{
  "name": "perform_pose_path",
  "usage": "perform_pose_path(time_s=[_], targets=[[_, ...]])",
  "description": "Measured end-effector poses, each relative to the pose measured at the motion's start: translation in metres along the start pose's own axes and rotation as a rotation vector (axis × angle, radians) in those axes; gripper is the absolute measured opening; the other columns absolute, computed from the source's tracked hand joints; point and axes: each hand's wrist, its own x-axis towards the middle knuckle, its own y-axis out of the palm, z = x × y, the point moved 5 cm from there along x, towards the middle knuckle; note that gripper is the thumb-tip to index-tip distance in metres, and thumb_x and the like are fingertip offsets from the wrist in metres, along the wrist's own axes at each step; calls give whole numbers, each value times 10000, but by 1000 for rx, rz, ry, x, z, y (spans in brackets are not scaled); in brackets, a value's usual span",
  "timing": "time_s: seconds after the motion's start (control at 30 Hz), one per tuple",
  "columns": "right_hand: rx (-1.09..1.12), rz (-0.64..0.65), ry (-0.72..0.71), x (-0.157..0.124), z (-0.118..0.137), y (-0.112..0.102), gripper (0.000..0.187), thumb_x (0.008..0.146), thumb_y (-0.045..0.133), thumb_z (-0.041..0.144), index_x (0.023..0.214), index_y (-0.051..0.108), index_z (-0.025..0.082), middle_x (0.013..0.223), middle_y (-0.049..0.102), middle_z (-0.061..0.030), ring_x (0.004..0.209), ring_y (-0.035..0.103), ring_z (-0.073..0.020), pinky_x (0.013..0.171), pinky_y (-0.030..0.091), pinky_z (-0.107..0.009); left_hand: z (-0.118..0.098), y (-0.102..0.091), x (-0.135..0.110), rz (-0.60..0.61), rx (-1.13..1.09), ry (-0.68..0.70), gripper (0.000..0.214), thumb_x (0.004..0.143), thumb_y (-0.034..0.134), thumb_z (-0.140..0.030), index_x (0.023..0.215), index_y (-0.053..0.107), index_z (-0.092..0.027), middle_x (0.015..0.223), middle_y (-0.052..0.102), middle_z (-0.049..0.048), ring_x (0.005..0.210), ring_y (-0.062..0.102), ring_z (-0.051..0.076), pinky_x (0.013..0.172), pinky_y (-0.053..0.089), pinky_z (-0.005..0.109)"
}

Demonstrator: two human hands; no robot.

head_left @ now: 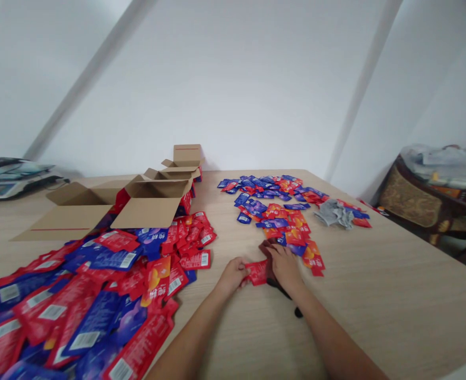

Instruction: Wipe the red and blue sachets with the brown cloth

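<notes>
My left hand (pixel 233 274) pinches the left end of a small red packet (pixel 258 273) just above the table. My right hand (pixel 283 264) is closed over a dark brown, soft, cloth-like piece (pixel 271 272); its exact kind does not show. The packet's right end meets the brown piece, and I cannot tell whether it is inside or behind it. A small black oval (pixel 298 312) shows beside my right wrist. Just beyond my right hand lie blue and orange-red packets (pixel 296 235). To the left spreads a large heap of red and blue packets with barcodes (pixel 98 295).
Several open cardboard boxes (pixel 146 211) stand behind the left heap. More small packets (pixel 260 184) lie across the back of the table (pixel 375 285), near a crumpled grey cloth (pixel 335 213). A scale-like device (pixel 11 182) sits at far left, a patterned chair (pixel 415 192) at right.
</notes>
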Motion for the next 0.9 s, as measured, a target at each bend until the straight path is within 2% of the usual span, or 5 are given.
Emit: perform_pose_path(time_s=[0.1, 0.33, 0.53, 0.7, 0.9], targets=[[21, -72, -6, 1, -13, -4, 429, 815, 359, 97, 1150, 600, 211, 1171, 561, -59, 1049, 469, -219, 917, 358, -360, -1, -2, -3, -35, -33, 8, 170, 685, 527, -227, 831, 476, -155, 417, 472, -87, 262, 312, 41, 312, 206, 155], [91, 77, -219, -17, 54, 2, 490, 841, 341, 124, 1285, 463, 293, 1297, 472, -8, 1135, 404, -196, 956, 320, -334, 2, -2, -1, -132, -62, 67, 284, 683, 542, -203, 958, 479, -170, 459, 493, -83, 292, 361, 54, 342, 252, 164], [-121, 88, 57, 1, -2, 7, 446, 833, 402, 152, 1258, 494, 251, 1279, 481, -54, 1091, 418, -236, 892, 325, -352, -12, -2, -12, -80, -9, 165, 275, 736, 547, -288, 976, 499, -162, 567, 552, -45, 376, 415, 70, 410, 342, 191], [-82, -2, 67, 3, -19, 8, 436, 853, 336, 139, 1236, 517, 244, 1230, 513, -62, 1087, 431, -226, 933, 308, -354, -40, 4, -31, 63, 398, 463, 496, 637, 624, -149, 1128, 572, -204, 1099, 605, 63, 981, 542, 206, 885, 399, 307], [280, -340, 65, -4, -17, -23, 434, 912, 233, 263, 1284, 446, 193, 1241, 473, -90, 1146, 415, -198, 970, 334, -384, -31, -5, -23, -153, 523, 309, 252, 806, 455, -316, 883, 659, -189, 767, 662, 63, 777, 593, 195, 751, 435, 289]])
